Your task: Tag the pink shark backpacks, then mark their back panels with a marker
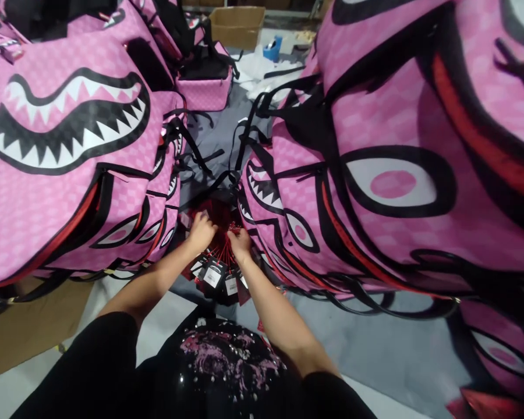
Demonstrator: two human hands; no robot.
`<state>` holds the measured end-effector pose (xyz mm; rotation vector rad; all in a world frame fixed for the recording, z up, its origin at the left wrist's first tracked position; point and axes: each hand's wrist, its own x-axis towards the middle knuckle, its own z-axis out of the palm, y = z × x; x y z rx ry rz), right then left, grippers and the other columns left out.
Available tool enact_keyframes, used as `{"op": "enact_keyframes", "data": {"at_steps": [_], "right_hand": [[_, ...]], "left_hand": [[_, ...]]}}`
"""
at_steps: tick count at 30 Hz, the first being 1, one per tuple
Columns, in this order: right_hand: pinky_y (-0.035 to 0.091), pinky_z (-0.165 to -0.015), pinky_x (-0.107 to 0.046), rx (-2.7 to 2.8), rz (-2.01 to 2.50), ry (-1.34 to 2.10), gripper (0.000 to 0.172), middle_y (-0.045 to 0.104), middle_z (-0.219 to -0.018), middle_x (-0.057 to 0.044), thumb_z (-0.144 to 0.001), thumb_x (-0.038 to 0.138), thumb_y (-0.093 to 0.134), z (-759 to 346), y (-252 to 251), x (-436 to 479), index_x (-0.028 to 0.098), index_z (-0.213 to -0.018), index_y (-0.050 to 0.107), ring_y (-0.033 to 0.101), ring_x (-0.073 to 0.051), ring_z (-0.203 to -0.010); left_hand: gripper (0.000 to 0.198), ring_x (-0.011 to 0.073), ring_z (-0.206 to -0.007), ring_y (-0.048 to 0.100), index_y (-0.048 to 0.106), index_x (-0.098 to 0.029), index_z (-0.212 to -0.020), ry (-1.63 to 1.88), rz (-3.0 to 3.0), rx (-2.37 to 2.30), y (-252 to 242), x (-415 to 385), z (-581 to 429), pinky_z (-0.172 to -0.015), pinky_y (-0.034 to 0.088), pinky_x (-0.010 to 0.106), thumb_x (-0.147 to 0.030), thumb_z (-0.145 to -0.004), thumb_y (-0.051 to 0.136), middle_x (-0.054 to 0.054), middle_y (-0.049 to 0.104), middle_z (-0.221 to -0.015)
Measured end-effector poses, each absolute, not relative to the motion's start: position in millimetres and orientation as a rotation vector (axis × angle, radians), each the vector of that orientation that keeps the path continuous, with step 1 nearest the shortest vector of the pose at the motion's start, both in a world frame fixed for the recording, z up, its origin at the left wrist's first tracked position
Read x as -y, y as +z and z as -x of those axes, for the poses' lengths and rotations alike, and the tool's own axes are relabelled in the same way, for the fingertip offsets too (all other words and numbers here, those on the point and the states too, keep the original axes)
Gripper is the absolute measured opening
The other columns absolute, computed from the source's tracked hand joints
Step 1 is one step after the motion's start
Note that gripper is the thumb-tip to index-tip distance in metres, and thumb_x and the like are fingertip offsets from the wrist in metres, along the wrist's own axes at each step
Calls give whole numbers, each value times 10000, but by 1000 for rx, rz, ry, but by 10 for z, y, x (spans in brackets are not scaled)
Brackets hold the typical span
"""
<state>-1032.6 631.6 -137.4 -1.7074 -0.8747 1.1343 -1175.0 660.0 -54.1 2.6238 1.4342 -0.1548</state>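
Observation:
My left hand (202, 231) is closed, its fingertips pinched over the dark red heap between two rows of bags. Whatever it grips is too small to make out. Close beside it, my right hand (239, 243) pinches a bunch of red strings (223, 250). From these strings, black hang tags (213, 276) with white barcode labels fan out toward me. Pink checkered backpacks with shark mouths and eyes flank both hands: a large one (70, 192) on the left, and a smaller one (297, 198) just right of my right hand.
A very large pink backpack (388, 116) looms at the right. Loose black straps (201, 157) lie on the grey tabletop (220, 125) beyond my hands. Farther back are a pink bag (204, 93), a blue tape dispenser (272, 51) and a cardboard box (237, 26).

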Motion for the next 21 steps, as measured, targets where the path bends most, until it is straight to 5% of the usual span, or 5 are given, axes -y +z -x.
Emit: {"op": "enact_keyframes", "data": {"at_steps": [5,10,15,21], "right_hand": [[497,-758,-292,885,1688,1119,321,636,-780,30,-625,291,715,10417,-1343,-6329,218,-884,539,601,-157,-734],[505,-798,-333,881,1707,1067,244,648,-816,9,-677,262,660,10341,-1262,-6369,214,-894,559,613,-171,-760],[501,-902,-377,973,1666,954,548,668,-1083,-55,-682,315,714,10186,-936,-6109,228,-1197,547,633,-222,-973],[476,-918,-399,1073,1704,594,291,653,-975,-83,-883,327,507,9363,-445,-4765,201,-1128,602,612,-228,-922]], "left_hand": [[281,260,-982,568,710,-140,-874,-254,-2751,-1348,-365,-6489,11761,-1066,285,468,-129,-892,429,131,690,-831],[227,279,-837,610,693,-106,-770,-339,-2789,-1485,-226,-6429,11928,-952,377,497,-73,-809,471,157,677,-735],[275,211,-813,609,671,-154,-891,-204,-2847,-1515,115,-6427,11835,-1081,329,425,-163,-924,397,90,667,-806],[302,155,-864,594,647,-227,-886,198,-2778,-1179,479,-5912,11294,-896,446,276,-290,-997,373,24,647,-888]]}}
